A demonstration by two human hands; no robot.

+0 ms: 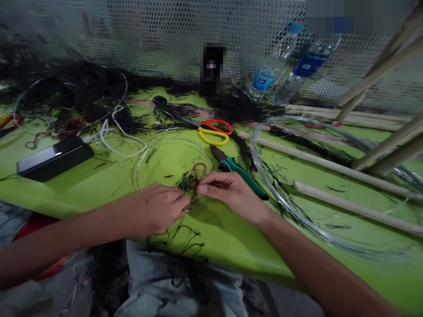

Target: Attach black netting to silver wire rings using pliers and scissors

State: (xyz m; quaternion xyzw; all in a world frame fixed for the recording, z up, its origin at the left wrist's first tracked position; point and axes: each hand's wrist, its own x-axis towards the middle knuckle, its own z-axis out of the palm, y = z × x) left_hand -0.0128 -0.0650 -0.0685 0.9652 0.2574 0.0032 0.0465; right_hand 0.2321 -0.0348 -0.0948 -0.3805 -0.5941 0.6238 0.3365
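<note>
My right hand (pixel 234 193) pinches a thin dark red cord (pixel 199 169) between thumb and forefinger; a loop of it stands up above the fingertips. Close on the left, my left hand (pixel 158 209) is closed, its fingers curled over the near side of a thin wire ring (pixel 137 174). The fingers hide most of their grip. Black threads (pixel 185 181) bunch between the hands, and more knotted threads (pixel 180 235) spread below the left hand toward the table edge. Green-handled pliers (pixel 243 174) lie just beyond my right hand. Scissors with red and yellow handles (pixel 214 132) rest farther back.
A large wire coil (pixel 280 198) and wooden sticks (pixel 317 160) lie on the right of the green table (pixel 109 185). Two plastic bottles (pixel 302 66) stand by the perforated panel (pixel 165 35). At left are a black box-shaped device (pixel 54 158) and a white cable (pixel 124 152).
</note>
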